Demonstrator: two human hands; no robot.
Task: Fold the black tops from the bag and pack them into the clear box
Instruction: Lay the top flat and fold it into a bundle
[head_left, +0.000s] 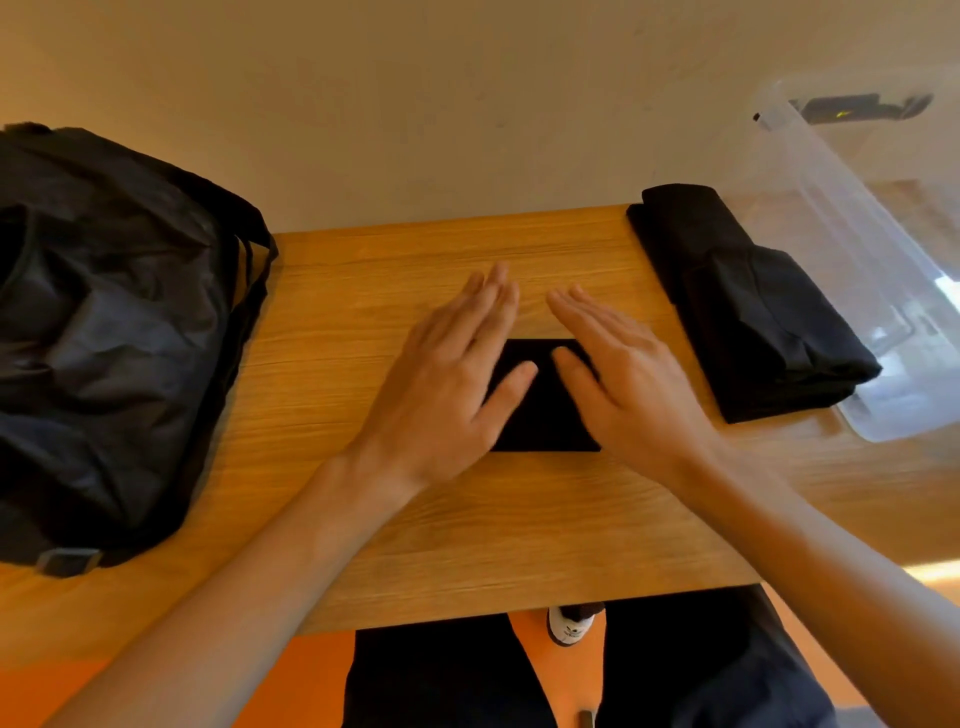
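Now left hand (447, 379), right hand (628, 379) flat on folded top (545, 415) at table (363, 312) centre, fingers straight, gripping nothing; top soft, light, limp, may unfold; I'd pinch both short ends, lift level; stack (753, 322) beside box (857, 249); bag (104, 338) left.

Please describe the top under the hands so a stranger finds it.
On the table, look between bag and box. The top lies under the left hand and right hand. Unlike the thicker pile by the box, it is small and flat.
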